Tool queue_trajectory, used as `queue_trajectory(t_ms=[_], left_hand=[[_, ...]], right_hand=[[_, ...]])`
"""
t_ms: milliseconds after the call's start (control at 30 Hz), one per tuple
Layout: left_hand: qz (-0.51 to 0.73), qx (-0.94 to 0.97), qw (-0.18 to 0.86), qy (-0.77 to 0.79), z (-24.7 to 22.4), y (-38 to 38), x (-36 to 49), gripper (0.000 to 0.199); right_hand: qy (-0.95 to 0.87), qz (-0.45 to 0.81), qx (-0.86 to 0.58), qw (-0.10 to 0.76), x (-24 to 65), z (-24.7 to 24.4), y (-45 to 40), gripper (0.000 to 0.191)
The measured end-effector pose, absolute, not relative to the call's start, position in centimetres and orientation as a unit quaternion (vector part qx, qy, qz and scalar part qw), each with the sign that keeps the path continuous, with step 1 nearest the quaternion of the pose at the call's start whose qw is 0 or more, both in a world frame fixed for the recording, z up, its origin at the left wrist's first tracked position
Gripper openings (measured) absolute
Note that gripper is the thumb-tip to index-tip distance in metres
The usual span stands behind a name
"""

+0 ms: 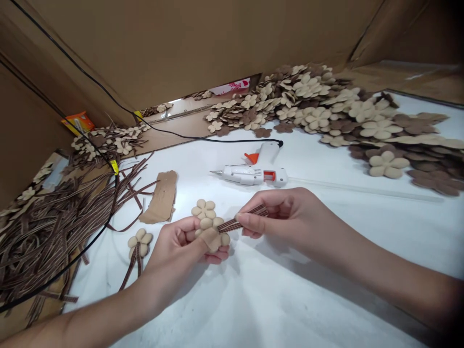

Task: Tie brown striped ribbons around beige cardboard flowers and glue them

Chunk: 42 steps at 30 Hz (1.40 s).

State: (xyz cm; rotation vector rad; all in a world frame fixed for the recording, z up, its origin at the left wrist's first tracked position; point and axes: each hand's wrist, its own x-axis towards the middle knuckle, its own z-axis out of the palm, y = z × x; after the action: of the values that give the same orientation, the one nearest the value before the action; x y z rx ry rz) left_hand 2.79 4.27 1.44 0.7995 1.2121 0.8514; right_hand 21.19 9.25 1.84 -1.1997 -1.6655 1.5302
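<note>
My left hand (177, 249) is shut on a beige foam flower (212, 233), with its thumb pressed over the flower's centre. A second beige flower (204, 210) sits just beyond it, and I cannot tell whether the two are joined. My right hand (275, 215) pinches a strip of brown checked ribbon (235, 222) between its fingers and thumb, and the strip's end reaches the held flower. Beside my left wrist, a beige flower with brown ribbon tails (139, 244) lies on the white surface (319, 295).
A white hot glue gun (252, 173) lies beyond my hands, its black cord (203, 139) trailing left. A cardboard scrap (161, 198) lies nearby. A heap of brown ribbon strips (47, 227) fills the left, and piled foam flowers (315, 106) fill the back right. Cardboard walls (163, 38) rise behind.
</note>
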Motion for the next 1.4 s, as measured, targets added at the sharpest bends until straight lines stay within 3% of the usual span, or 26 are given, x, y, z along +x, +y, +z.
queue_trajectory(t_ms=[400, 700, 1100, 1400], left_hand=[[0.407, 0.302, 0.678, 0.533, 1.4, 4.1, 2.8, 0.024], [0.433, 0.291, 0.650, 0.552, 1.4, 4.1, 3.2, 0.031], [0.463, 0.273, 0.625, 0.566, 1.2, 4.1, 3.4, 0.035], [0.387, 0.327, 0.682, 0.528, 1.2, 4.6, 2.5, 0.024]], right_hand=[[-0.654, 0.534, -0.446, 0.296, 21.4, 1.3, 9.3, 0.029], [-0.608, 0.578, -0.434, 0.327, 21.1, 1.2, 8.1, 0.040], [-0.620, 0.567, -0.419, 0.345, 20.3, 0.6, 6.9, 0.017], [-0.596, 0.600, -0.471, 0.252, 20.9, 0.7, 8.1, 0.032]])
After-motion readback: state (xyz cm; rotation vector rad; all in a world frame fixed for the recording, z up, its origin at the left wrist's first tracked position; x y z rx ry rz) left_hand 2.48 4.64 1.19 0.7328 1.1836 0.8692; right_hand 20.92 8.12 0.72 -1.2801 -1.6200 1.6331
